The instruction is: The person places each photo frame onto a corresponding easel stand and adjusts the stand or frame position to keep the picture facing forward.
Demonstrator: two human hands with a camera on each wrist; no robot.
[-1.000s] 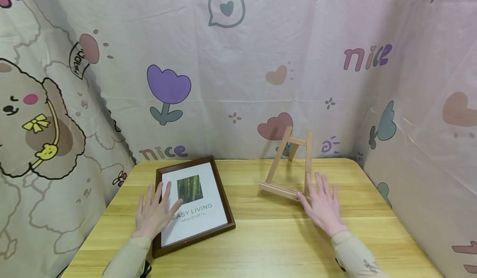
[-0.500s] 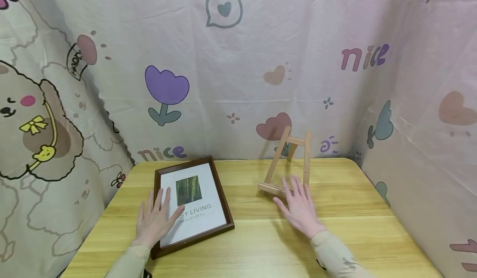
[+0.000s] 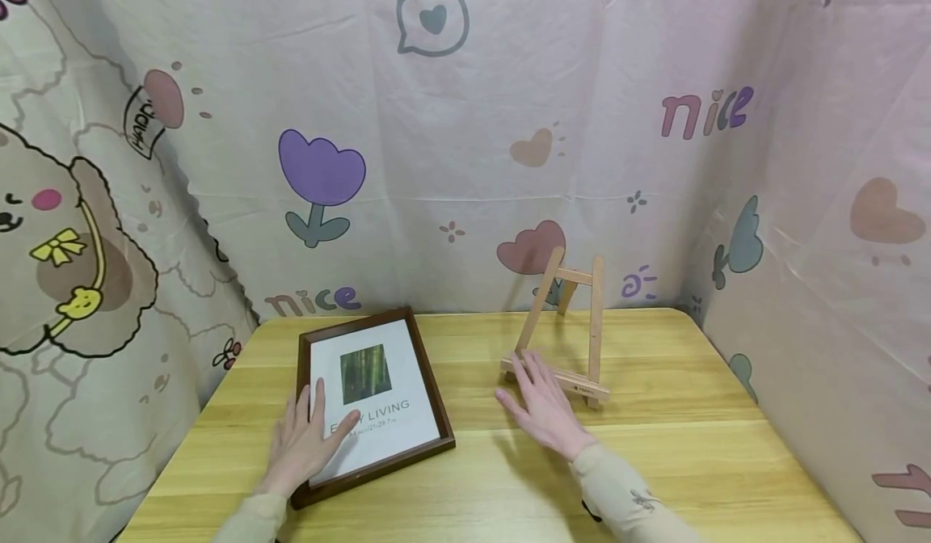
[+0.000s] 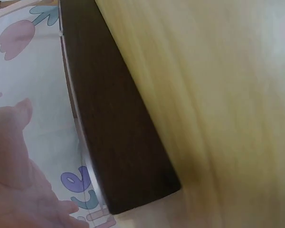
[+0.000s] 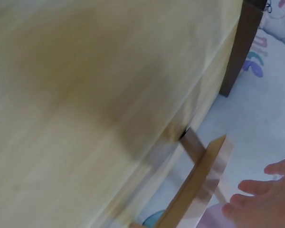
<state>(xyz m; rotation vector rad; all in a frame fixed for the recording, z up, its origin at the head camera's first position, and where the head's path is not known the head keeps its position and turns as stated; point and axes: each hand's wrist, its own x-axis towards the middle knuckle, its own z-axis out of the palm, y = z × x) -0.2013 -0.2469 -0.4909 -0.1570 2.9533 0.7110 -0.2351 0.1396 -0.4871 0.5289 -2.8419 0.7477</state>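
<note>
A picture frame (image 3: 385,449) with a dark brown border lies face up on the left of the table, tilted a little. Its white sheet bears a green forest picture and the words "EASY LIVING", partly covered by fingers. Over its left side my left hand (image 3: 304,444) is spread, fingers straight; the left wrist view shows the border (image 4: 114,114) beside that hand. To the right stands a small wooden easel (image 3: 596,325). My right hand (image 3: 547,415) has its fingers extended at the left end of the easel's ledge (image 3: 575,382), overlapping it. Neither hand grips anything.
Both things are on a light wood-grain table (image 3: 684,430). A patterned cloth (image 3: 451,123) hangs behind it and along both sides, close to the table's back edge. The easel stands near that back edge.
My right hand has moved left, from the right end of the easel's ledge to its left end. My left hand has slid slightly down over the frame. The easel and frame keep their places.
</note>
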